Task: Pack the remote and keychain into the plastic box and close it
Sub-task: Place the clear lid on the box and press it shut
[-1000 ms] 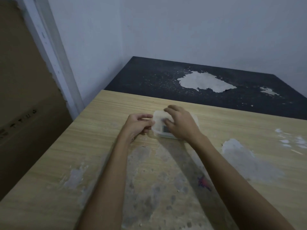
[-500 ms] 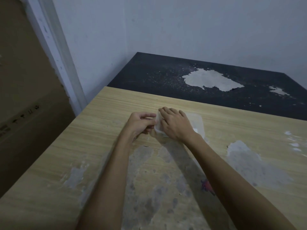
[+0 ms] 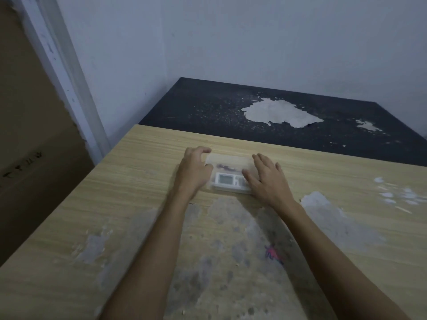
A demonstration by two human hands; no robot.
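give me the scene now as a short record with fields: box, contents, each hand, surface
box: clear plastic box lying flat on the table, lid apparently on
contents: white remote with a small screen at the near side; dark keychain behind it
left hand: left hand on the box's left end, fingers curled over the far corner
right hand: right hand flat, fingers spread on the box's right end
surface: worn wooden table; dark table behind

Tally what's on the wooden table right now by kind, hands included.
Plastic box: 1
Remote, seen through the box: 1
Keychain, dark and blurry, inside the box: 1
Hands: 2, left hand and right hand, one at each end of the box
Total: 5
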